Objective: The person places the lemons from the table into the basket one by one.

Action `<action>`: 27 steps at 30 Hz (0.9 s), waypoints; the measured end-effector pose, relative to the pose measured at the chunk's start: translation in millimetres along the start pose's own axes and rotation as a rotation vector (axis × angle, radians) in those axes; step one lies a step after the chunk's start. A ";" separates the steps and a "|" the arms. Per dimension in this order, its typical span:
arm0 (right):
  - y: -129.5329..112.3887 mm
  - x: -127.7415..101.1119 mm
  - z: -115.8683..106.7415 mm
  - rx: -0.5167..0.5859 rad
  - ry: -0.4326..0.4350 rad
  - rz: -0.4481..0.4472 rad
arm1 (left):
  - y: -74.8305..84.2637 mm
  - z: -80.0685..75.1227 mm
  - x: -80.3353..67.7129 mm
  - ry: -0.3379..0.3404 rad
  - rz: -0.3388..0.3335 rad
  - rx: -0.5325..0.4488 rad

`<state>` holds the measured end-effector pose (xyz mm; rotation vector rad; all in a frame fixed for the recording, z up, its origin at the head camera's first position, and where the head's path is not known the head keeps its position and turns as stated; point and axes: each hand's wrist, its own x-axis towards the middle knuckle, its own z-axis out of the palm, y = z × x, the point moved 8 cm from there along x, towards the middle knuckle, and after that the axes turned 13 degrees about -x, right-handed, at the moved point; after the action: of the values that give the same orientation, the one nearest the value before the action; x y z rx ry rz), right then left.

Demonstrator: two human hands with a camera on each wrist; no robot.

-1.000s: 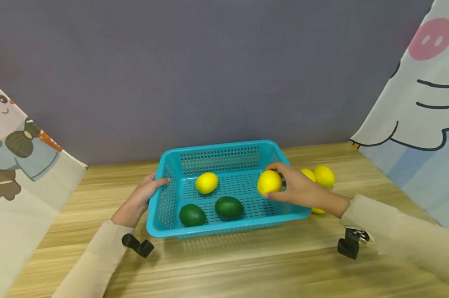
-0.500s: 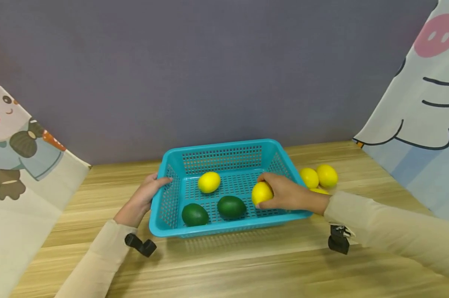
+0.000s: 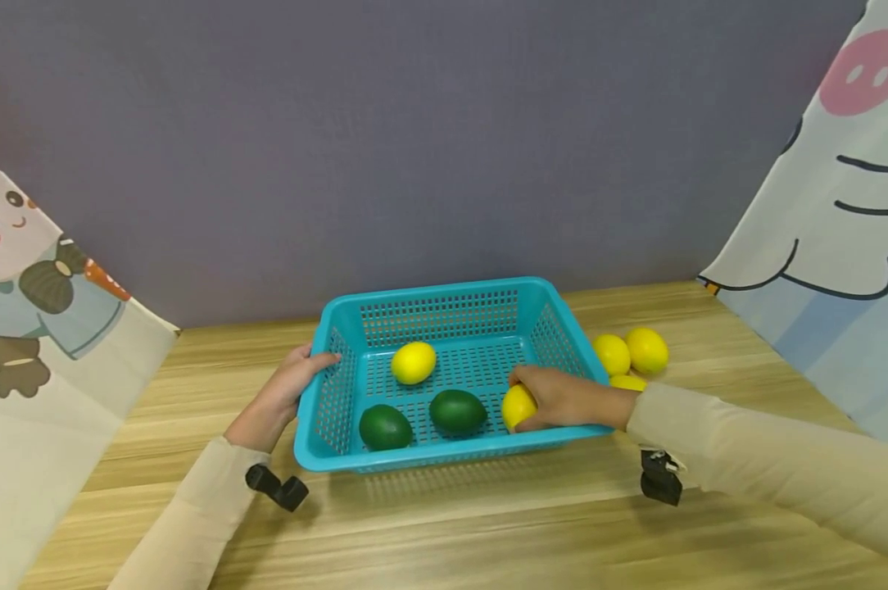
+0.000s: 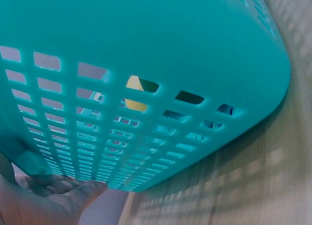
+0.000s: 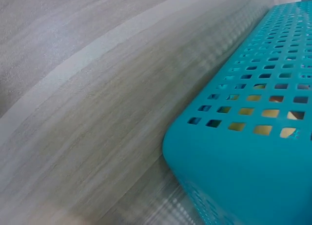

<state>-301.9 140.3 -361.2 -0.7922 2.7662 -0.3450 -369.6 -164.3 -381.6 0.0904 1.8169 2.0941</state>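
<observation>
A blue perforated plastic basket point(image 3: 429, 449) stands on the wooden table, and my left hand point(image 3: 291, 381) grips its left rim, thumb over the edge. In the left wrist view the fingers point(image 4: 63, 191) lie under that rim against the holed wall. Inside the basket's right front part, my right hand point(image 3: 558, 397) holds a lemon point(image 3: 517, 407) low, near the floor. A second lemon point(image 3: 414, 363) lies toward the middle left of the basket. Two dark green avocados, one at the left point(image 3: 385, 427) and one nearer the middle point(image 3: 457, 411), rest along the front side.
Three lemons point(image 3: 646, 351) sit together on the table point(image 3: 488, 524) just right of the basket, one partly hidden by the right arm. A grey panel point(image 3: 444, 147) rises behind the table. Cloths with cartoon figures hang at both sides.
My right hand has carried the lemon over the right part of the basket and down toward its front floor. The left hand keeps its grip on the rim.
</observation>
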 end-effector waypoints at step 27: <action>-4.0 -8.5 -6.7 -0.001 -0.077 0.003 | -0.8 0.3 -0.2 -0.001 0.005 -0.003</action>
<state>-295.0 142.6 -352.3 -0.7845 2.6956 -0.3057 -369.1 -164.1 -382.3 0.0951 1.8149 2.0997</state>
